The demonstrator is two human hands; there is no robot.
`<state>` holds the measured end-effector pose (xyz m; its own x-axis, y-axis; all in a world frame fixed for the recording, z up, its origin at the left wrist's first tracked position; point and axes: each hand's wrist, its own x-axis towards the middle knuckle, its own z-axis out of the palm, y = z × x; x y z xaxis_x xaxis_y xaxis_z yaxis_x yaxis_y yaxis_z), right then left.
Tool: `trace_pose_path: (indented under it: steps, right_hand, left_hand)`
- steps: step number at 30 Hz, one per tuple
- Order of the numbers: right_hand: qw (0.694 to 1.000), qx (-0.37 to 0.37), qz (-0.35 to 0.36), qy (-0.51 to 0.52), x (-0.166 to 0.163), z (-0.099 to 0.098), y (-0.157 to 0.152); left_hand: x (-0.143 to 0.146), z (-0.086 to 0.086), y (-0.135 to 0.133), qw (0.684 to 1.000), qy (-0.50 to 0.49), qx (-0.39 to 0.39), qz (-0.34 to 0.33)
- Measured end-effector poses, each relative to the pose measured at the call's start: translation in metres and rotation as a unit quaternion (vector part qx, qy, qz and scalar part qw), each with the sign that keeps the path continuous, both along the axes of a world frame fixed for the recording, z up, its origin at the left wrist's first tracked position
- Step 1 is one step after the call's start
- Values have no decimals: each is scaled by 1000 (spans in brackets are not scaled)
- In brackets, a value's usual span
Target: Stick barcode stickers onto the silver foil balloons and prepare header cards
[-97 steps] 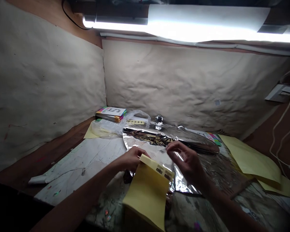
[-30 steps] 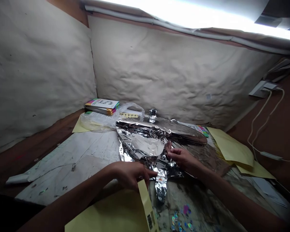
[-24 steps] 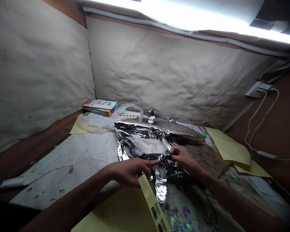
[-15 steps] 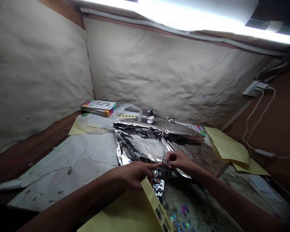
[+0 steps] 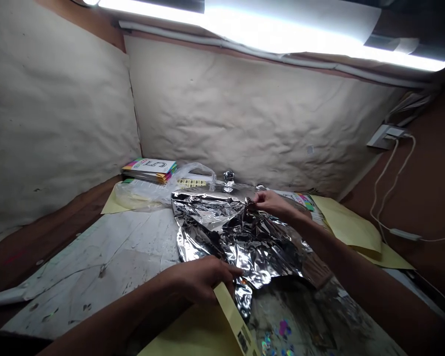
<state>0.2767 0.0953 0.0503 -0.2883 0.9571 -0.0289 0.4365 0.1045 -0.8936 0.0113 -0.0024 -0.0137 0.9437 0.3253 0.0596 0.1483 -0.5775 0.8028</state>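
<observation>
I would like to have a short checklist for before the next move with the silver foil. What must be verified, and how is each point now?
1. Right hand grips the silver foil: ok, fingertips pinch its far part.
2. Left hand presses the foil: cannot tell; the index finger points over its near part, contact unclear.
3. Foil lies smooth: not ok, it is crumpled.
4. Yellow sheet firmly held: cannot tell; its strip end is at the left hand, grip hidden.
5. No loose shiny bits on the work surface: not ok, several lie beside the yellow sheet.
6. Booklet stack apart from the foil: ok.
</observation>
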Motion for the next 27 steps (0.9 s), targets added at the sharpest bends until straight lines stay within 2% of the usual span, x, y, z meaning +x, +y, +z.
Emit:
trace_pose_path:
  steps: [3,5,7,10,14,17,19,21,24,27]
  right_hand:
    - [998,-31,50,-31,-12,6,1]
    - [993,-63,90,-49,-15,3,-12]
    - [983,-99,146,-52,-13,-4,-30]
    - [973,-127,188,-31,-5,-22,-56]
    - [990,-107,78,43,-5,-47,-74]
    - [990,-120,46,61,-10,-53,-77]
    - [990,-120,57,56,-8,-51,-75]
    - [985,-131,100,43,-2,-46,-70]
    - [971,-168,170,35,8,-42,-59]
    - [958,-212,188,47,11,-41,-50]
  left_hand:
    - [1,2,-1,993,-85,42,64]
    - [1,4,-1,983,-119,66,124]
    - [0,6,-2,977,-130,77,152]
    - [0,6,-4,976,-131,78,152]
    - [3,6,-8,978,-138,63,140]
    - [7,5,-9,981,-137,41,132]
    - [10,4,-9,980,-142,19,135]
    - [11,1,-9,980,-146,-1,134]
    - [12,-4,-6,981,-144,-5,127]
    - [10,-7,-4,981,-148,-1,128]
